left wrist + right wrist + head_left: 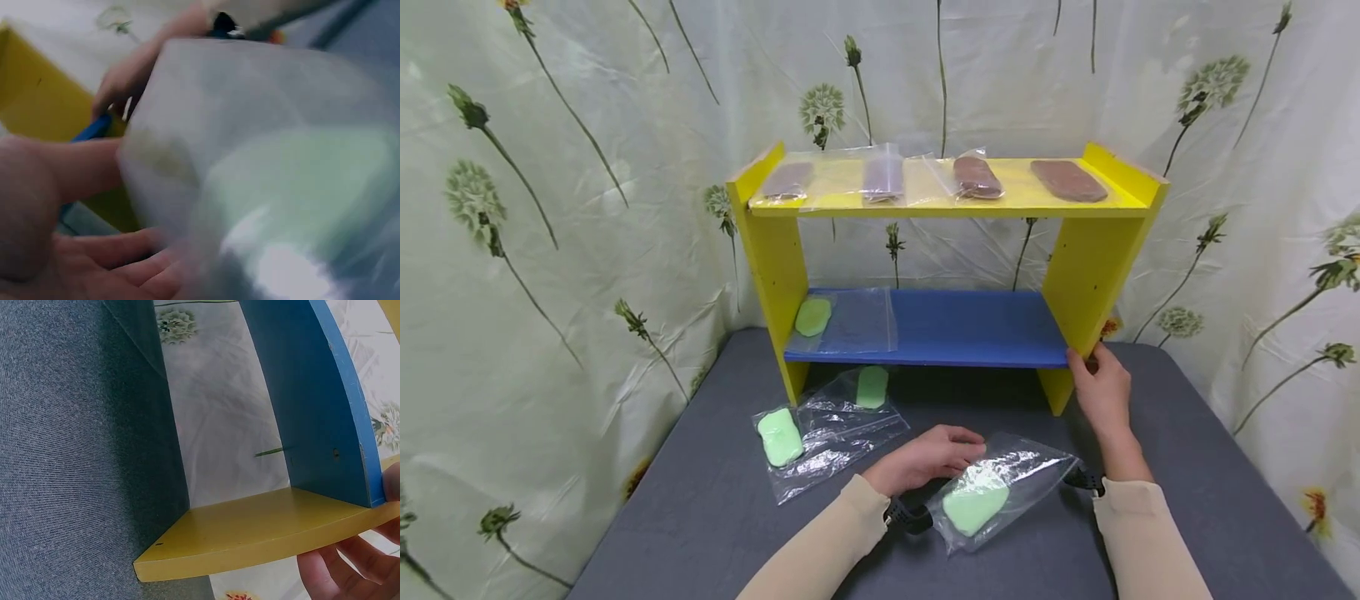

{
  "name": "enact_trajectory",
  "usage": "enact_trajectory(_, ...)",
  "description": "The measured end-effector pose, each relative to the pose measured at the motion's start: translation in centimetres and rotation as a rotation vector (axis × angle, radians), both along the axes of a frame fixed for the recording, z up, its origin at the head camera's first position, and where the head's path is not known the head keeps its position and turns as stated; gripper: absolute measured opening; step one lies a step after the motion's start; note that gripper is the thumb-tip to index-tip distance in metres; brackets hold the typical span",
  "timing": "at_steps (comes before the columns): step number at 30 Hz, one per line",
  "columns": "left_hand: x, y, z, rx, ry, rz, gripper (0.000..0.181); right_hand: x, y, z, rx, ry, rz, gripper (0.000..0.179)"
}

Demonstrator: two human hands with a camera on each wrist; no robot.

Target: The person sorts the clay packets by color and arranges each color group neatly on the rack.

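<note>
My left hand (pixel 928 458) pinches the edge of a clear plastic bag (pixel 1026 458) near the table's front. Inside it lies a pale green slab (pixel 976 507), like soap or modelling clay. The left wrist view is blurred, with the bag covering the fingertips. My right hand (pixel 1101 387) grips the right side panel of a yellow and blue shelf (pixel 1093 267), at the blue board's level. In the right wrist view the thumb is on one side of the yellow panel (pixel 250 537) and the fingers (pixel 325 575) on the other.
Two bagged green slabs lie on the dark table at left, one (pixel 780 437) nearer me, one (pixel 872 387) by the shelf. Another green slab (pixel 813 317) lies bagged on the blue board (pixel 970 325). Bagged brown slabs (pixel 1067 181) line the yellow top. A flowered curtain (pixel 647 167) hangs behind.
</note>
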State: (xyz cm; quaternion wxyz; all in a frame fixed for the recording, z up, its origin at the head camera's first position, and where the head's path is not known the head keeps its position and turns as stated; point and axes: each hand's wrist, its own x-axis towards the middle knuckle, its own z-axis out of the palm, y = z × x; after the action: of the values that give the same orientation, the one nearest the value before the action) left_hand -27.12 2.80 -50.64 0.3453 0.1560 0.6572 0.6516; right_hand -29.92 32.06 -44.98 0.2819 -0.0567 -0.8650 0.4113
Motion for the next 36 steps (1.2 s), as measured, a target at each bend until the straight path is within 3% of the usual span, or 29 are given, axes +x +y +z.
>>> enact_trajectory(3, 1.4, 0.5, 0.9, -0.157, 0.2, -0.04, 0.067, 0.0, 0.0, 0.0, -0.003, -0.004, 0.008, 0.043)
enact_trajectory(7, 3.5, 1.4, 1.8, -0.442, 0.495, -0.087, 0.09, 0.2, -0.1, 0.1, -0.008, -0.009, 0.013, 0.044)
enact_trajectory(11, 4.9, 2.2, 2.0, -0.63, 0.725, -0.102, 0.081, 0.2, 0.0, 0.0, -0.005, -0.014, 0.011, 0.044)
enact_trajectory(14, 5.4, 2.3, 2.1, -0.665, 0.789, -0.068, 0.06, 0.1, 0.0, -0.1, -0.003, -0.022, 0.005, 0.044)
enact_trajectory(18, 5.4, 1.9, 2.2, -0.619, 0.741, -0.015, 0.048, 0.1, 0.0, -0.1, -0.005, -0.021, -0.002, 0.044)
enact_trajectory(23, 4.7, 0.8, 2.3, -0.44, 0.537, 0.054, 0.053, 0.1, 0.0, 0.0, 0.002, -0.012, 0.0, 0.043)
enact_trajectory(29, 2.9, -0.8, 3.0, -0.152, 0.305, 0.139, 0.063, 0.1, -0.1, 0.3, 0.002, -0.017, 0.005, 0.044)
enact_trajectory(32, 2.1, -1.7, 3.8, -0.058, 0.263, 0.203, 0.068, 0.2, -0.1, 0.3, 0.004, -0.019, 0.003, 0.045)
enact_trajectory(36, 1.3, -2.9, 5.2, -0.036, 0.285, 0.276, 0.069, 0.3, -0.1, 0.1, 0.001, -0.022, 0.005, 0.045)
